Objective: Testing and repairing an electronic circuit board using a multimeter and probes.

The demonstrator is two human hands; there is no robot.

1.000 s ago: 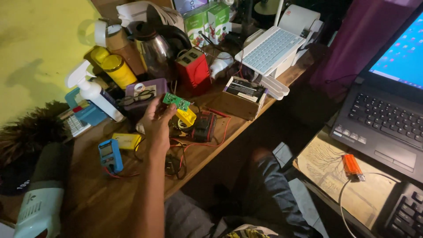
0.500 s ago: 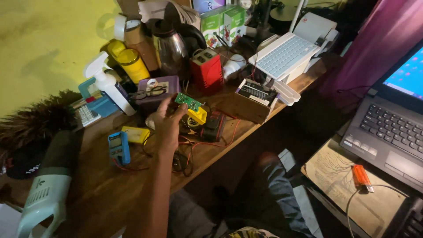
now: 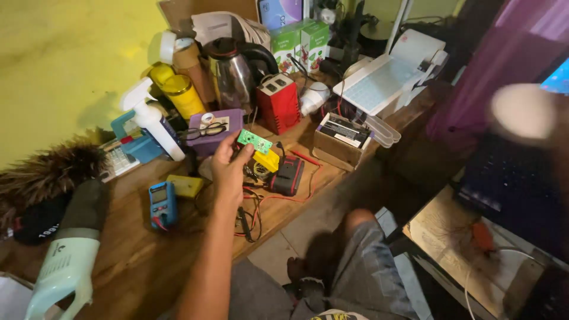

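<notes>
The small green circuit board (image 3: 255,141) is held up above the wooden desk (image 3: 136,261), just over a yellow block (image 3: 268,161) and a black-and-red battery-like pack (image 3: 288,175) with red and black leads trailing from it. The left hand (image 3: 228,169) pinches the board at its near edge: its fingers (image 3: 244,153) are closed nearly together, thumb on one side and fingertips on the other, so most of the board stays uncovered. Holding it well seems to call for a light edge grip, keeping skin off the components and the board clear of the loose wires below.

The right hand (image 3: 524,112) is a pale blur at the right edge, raised over a dark laptop (image 3: 510,195); I cannot tell whether it is open or closed, or whether it holds anything.

Further out on the desk lie a blue multimeter (image 3: 161,203), a purple box (image 3: 214,129), a red box (image 3: 277,102), a steel kettle (image 3: 232,74) and a white spray bottle (image 3: 155,123).
</notes>
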